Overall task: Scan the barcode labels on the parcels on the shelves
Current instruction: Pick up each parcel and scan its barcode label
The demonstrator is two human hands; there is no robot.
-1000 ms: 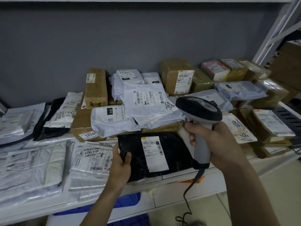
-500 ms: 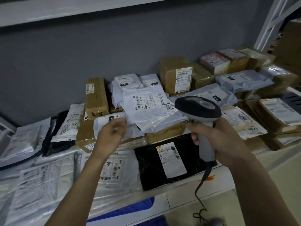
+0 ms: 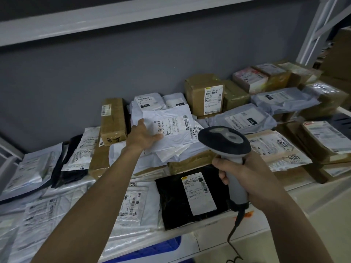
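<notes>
My right hand (image 3: 245, 175) grips the grey handle of a corded barcode scanner (image 3: 224, 143), whose black head points toward the back of the shelf. My left hand (image 3: 141, 136) reaches over the pile and holds the left edge of a crumpled white mailer bag (image 3: 174, 128), thumb on top near its barcode label. A black parcel (image 3: 174, 202) with a white label lies flat at the front of the shelf, below the scanner. White and clear mailers (image 3: 133, 204) lie to its left.
Brown cardboard boxes (image 3: 203, 93) and grey mailers (image 3: 247, 120) crowd the back and right of the white shelf (image 3: 212, 226). A tall brown box (image 3: 114, 120) stands just left of my left hand. A shelf upright (image 3: 311, 31) rises at the right. Blue bin (image 3: 152, 249) below.
My left hand let go of the black parcel, rose and reached back to take hold of the white mailer bag. The scanner stayed about where it was.
</notes>
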